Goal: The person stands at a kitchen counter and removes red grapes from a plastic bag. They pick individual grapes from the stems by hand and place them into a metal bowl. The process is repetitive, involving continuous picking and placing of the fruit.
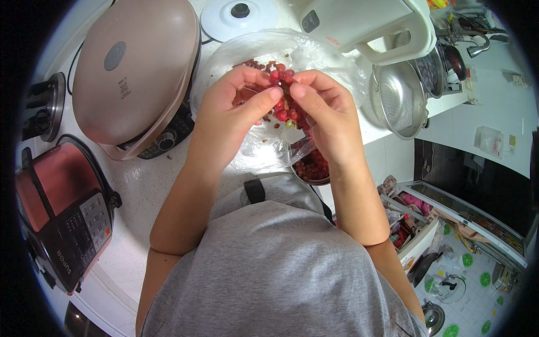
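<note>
Both my hands hold one bunch of small red grapes (282,114) above a clear plastic bag (257,147) spread on the counter. My left hand (244,99) pinches the bunch's left side between thumb and fingers. On the other side, my right hand (322,105) grips it near the top with thumb and forefinger. One greenish grape shows at the bunch's lower end. Behind the hands, loose reddish grapes (252,64) lie on the plastic. A round container of dark red grapes (311,168) sits below my right hand, close to my body, partly covered by the bag.
A large pinkish electric griddle (134,63) and a red Supor appliance (63,189) stand at left. Beyond the bag are a white lid (229,19) and a white jug-like appliance (366,25). A metal strainer basket (400,97) is at right. An open drawer (421,236) juts out lower right.
</note>
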A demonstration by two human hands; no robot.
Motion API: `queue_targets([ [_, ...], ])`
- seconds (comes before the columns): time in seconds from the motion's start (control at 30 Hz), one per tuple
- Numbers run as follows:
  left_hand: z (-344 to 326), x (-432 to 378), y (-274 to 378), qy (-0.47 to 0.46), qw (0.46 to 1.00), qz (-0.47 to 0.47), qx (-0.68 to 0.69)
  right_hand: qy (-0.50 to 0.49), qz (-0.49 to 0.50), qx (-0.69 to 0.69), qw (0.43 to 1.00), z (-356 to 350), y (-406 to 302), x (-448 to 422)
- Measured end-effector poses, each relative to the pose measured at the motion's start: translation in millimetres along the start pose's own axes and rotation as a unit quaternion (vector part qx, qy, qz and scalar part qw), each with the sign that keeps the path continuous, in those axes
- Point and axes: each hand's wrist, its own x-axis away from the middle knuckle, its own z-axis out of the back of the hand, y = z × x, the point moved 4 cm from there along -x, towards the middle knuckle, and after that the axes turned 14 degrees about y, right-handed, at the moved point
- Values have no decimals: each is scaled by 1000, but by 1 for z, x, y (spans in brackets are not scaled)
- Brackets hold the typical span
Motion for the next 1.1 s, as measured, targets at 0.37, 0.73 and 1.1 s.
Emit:
queue_targets([
  [0.37,0,0,-1,3,1000,6,17,19,86,121,989,1,-5,0],
  [0.73,-1,-7,-18,-41,968,135,209,29,161,156,974,0,-6,3],
  [1.1,-1,-5,-18,-36,956,150,249,74,176,230,954,1,-14,8],
])
